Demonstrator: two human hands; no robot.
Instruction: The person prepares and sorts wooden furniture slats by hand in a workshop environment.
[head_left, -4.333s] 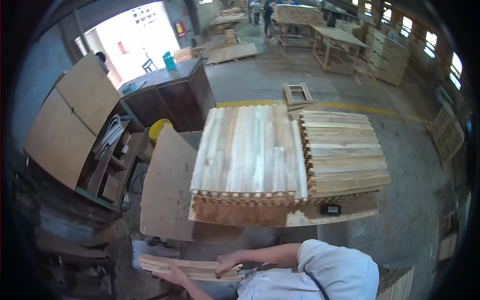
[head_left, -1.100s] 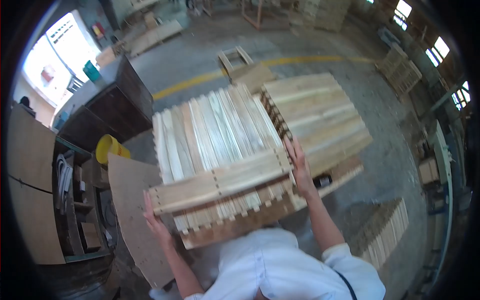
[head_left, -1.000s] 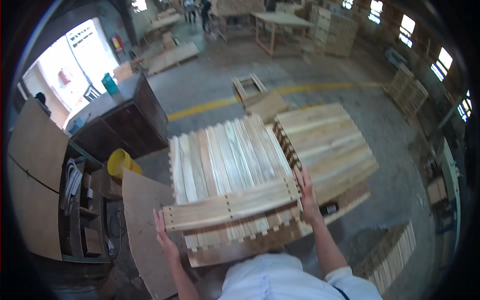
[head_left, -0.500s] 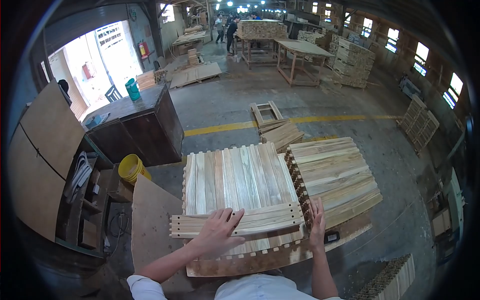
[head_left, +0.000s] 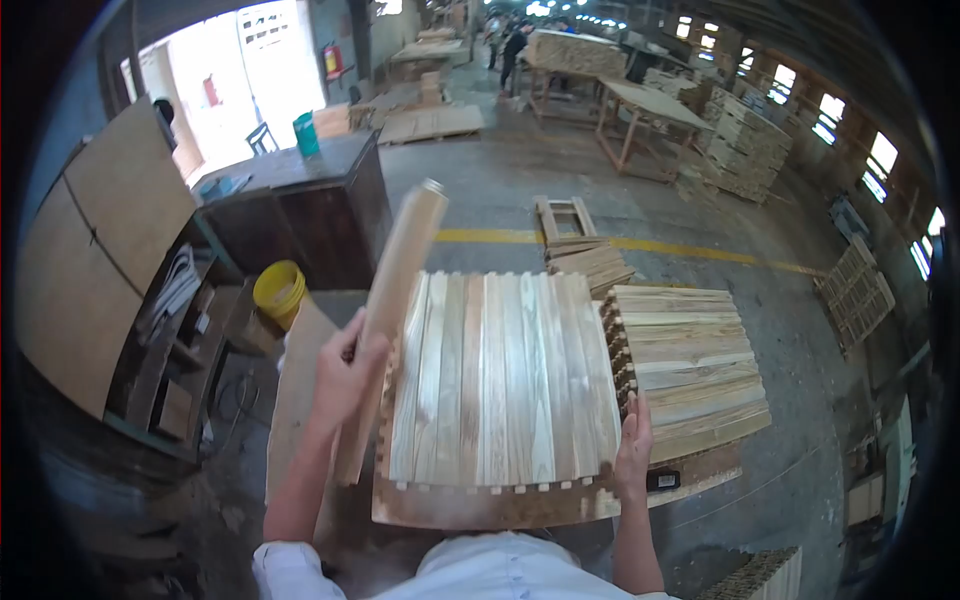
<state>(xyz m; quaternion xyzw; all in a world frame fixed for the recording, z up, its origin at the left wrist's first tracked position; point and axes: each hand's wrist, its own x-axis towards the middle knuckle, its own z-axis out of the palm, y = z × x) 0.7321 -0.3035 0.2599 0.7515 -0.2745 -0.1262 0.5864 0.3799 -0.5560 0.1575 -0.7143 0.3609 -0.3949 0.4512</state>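
Note:
My left hand (head_left: 345, 372) grips a long wooden slat (head_left: 392, 305) and holds it lifted, its far end tilted up and away, at the left edge of the nearer stack of slats (head_left: 505, 375). My right hand (head_left: 634, 447) rests against the front right corner of that stack, fingers pointing up along its side. The stack's top layer runs away from me. To the right sits a second stack of slats (head_left: 690, 365), laid crosswise. Both stacks rest on a worn board (head_left: 470, 507) in front of my white shirt.
A plywood sheet (head_left: 296, 385) lies left of the board, with a yellow bucket (head_left: 279, 291) and a dark cabinet (head_left: 300, 205) beyond. A small black object (head_left: 663, 480) sits on the board by my right hand. Pallets, workbenches and people stand farther back on the concrete floor.
The crosswise slats that lay on the stack's near edge are gone from it. My left hand has moved left and now holds one slat raised. My right hand stays at the stack's right corner.

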